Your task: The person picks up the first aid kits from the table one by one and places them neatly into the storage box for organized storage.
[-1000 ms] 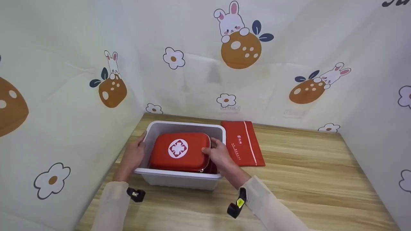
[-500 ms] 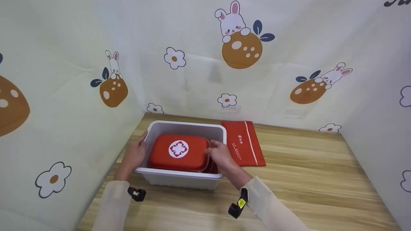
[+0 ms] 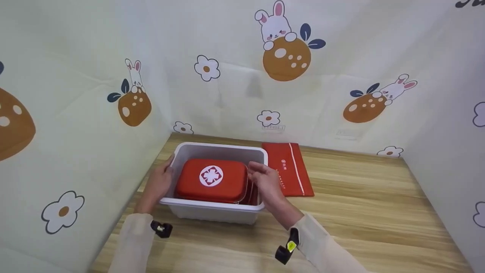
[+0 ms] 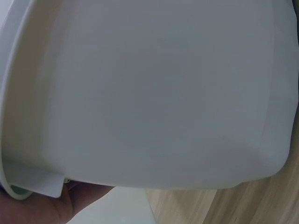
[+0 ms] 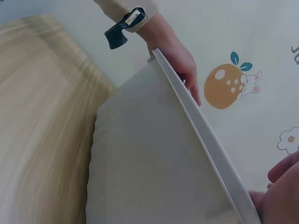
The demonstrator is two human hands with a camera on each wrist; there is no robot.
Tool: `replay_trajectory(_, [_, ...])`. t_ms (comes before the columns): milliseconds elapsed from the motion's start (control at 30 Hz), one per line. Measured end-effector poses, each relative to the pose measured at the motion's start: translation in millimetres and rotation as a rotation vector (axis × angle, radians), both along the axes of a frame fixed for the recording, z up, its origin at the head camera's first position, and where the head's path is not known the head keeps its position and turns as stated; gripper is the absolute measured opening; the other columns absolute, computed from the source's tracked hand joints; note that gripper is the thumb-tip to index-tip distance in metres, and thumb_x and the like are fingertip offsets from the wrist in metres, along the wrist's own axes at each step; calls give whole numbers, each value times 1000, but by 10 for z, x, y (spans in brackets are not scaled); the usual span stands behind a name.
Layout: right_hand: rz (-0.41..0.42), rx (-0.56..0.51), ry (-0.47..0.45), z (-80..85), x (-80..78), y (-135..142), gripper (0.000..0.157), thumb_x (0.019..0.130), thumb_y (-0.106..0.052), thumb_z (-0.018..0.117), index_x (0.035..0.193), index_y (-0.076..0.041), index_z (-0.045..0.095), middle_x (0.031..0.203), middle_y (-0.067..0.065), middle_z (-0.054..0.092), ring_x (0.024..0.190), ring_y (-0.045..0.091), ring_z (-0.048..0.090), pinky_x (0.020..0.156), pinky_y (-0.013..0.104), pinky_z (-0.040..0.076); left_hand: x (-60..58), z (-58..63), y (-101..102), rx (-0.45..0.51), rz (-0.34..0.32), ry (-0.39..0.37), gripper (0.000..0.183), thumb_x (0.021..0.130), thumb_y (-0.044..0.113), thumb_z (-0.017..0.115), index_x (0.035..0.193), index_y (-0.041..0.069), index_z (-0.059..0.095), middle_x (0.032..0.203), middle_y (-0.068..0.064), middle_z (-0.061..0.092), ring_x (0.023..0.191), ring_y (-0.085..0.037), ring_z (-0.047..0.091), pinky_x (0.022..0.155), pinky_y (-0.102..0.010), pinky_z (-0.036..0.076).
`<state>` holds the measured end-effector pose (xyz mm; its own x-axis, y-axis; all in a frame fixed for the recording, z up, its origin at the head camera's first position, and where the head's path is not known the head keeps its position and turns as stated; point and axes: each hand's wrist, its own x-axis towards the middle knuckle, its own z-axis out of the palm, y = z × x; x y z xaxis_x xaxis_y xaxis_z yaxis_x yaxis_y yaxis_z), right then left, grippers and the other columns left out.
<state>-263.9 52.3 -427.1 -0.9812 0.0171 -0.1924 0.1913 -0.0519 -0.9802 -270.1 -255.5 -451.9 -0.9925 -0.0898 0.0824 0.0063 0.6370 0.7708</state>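
A red zippered first-aid case (image 3: 191, 178) with a white cross badge lies inside a white plastic bin (image 3: 212, 215). My left hand (image 3: 158, 182) grips the bin's left rim, and the right wrist view shows that hand's fingers (image 5: 192, 80) over the edge. My right hand (image 3: 268, 185) hovers at the bin's right rim, its fingers loosely bent beside the case's right end and apart from it. Between the case and the bin's right wall shows another dark red item (image 3: 253, 195), mostly hidden. In the right wrist view, part of my right hand (image 5: 282, 196) appears by the rim.
A flat red pouch (image 3: 290, 170) with a white stripe lies on the wooden table (image 3: 352, 204), right behind the bin. Patterned cloth walls (image 3: 227, 94) stand at the back and both sides, with the left one close to the bin.
My right hand has let go of the case's right end and drawn slightly right. The case has settled a little lower in the bin. My left hand stays on the rim.
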Motion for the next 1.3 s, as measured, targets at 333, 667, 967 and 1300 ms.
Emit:
replay_trajectory(333, [-280,-70,79,-132,-31,278,21,90,6,50,104,4,66,85,3,62,63,12,56,56,22,51,-29,-9,-5,0,-3,-12,51,104,10,29,155,5,32,158,-23,34,149,-37,31,123,-53,26])
replay_trajectory(667, [-418,44,27,-443,-130,637,33,89,2,54,121,4,59,120,19,59,102,24,56,87,28,47,-19,-7,-6,-11,-7,-42,51,105,12,27,156,6,29,160,-22,31,150,-37,29,124,-53,24])
replay_trajectory(967, [-467,162,22,-778,-224,1033,38,93,-1,58,129,10,52,126,28,55,116,35,54,106,43,47,-32,-6,-4,-16,-16,-26,51,105,12,28,156,6,29,159,-23,32,150,-38,30,124,-53,25])
replay_trajectory(1300, [-387,679,-102,-1112,-232,1360,72,88,-34,72,140,9,45,139,34,31,122,46,40,103,55,40,-10,-1,5,-33,5,-5,51,104,11,29,155,5,33,156,-24,36,147,-39,36,122,-53,29])
